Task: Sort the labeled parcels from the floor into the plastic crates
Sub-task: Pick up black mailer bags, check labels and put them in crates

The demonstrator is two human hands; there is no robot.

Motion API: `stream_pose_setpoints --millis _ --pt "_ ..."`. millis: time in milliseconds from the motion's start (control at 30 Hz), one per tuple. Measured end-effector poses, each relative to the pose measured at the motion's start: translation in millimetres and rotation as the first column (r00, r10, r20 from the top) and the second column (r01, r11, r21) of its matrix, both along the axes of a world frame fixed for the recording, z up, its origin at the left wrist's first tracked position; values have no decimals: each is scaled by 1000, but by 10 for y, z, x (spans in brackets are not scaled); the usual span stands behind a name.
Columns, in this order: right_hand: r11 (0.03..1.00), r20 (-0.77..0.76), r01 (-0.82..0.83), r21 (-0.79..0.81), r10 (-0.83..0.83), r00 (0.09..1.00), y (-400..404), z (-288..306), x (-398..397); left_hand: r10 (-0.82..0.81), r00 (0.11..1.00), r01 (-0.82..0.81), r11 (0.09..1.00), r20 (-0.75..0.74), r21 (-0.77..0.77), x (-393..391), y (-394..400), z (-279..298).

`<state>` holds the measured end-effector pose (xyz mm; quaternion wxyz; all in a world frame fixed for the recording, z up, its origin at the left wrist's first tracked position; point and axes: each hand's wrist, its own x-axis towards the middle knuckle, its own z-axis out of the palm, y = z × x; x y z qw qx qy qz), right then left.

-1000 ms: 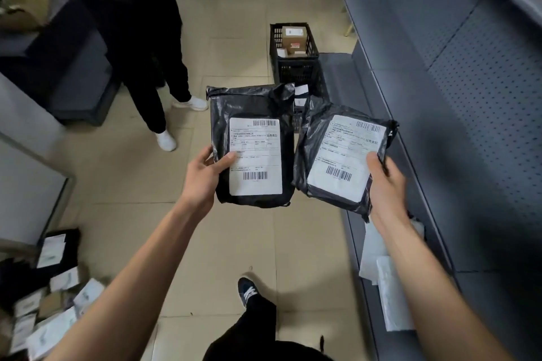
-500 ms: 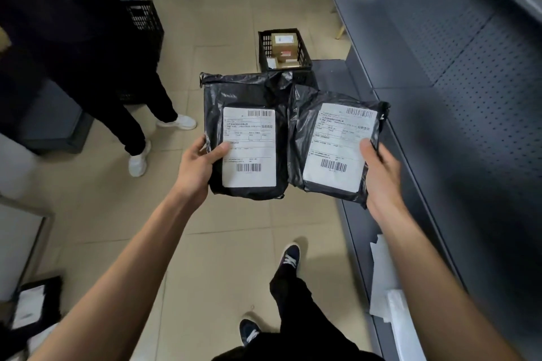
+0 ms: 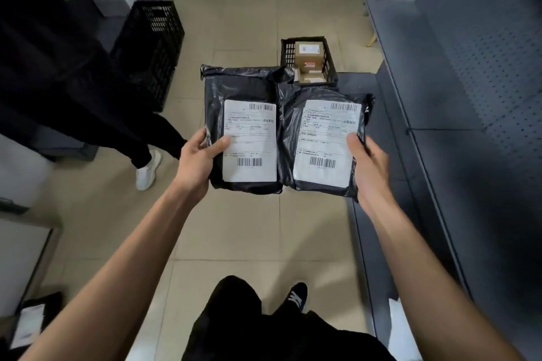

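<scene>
You hold two black parcels mid-frame, labels up. Your left hand [image 3: 197, 162] grips the left parcel [image 3: 243, 129], thumb on its label; your right hand [image 3: 370, 168] grips the right parcel [image 3: 324, 143] the same way. They've closed up since a second ago and now touch edge to edge. The small crate [image 3: 330, 61] with a box [image 3: 308, 58] sits just above them, nearer than before. A tall crate [image 3: 152, 50] has come into the upper left, beside a person's leg [image 3: 140, 138].

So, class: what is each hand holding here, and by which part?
The left hand grips the left black parcel by its left edge, thumb on the label. The right hand grips the right black parcel by its right edge, thumb on its label.
</scene>
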<state>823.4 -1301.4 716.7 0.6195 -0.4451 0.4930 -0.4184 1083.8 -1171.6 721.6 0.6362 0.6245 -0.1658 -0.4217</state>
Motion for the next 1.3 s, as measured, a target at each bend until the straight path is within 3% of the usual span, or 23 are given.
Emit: stream_pose_setpoints --millis 300,633,1033,1300 --pt "999 -49 -33 28 34 998 -923 -236 1096 -16 996 17 1000 -93 11 1058 -929 -327" --pt "999 -53 -19 48 22 998 -1751 -231 2255 -152 983 155 988 -106 17 2215 -2003 -212" --pt "977 -30 200 70 -199 980 -3127 -508 2254 -297 950 305 949 -93 81 2631 -3716 -342" --pt "936 -17 340 89 -340 940 -4167 -488 2102 -343 938 345 928 -43 142 2831 -4904 -59"
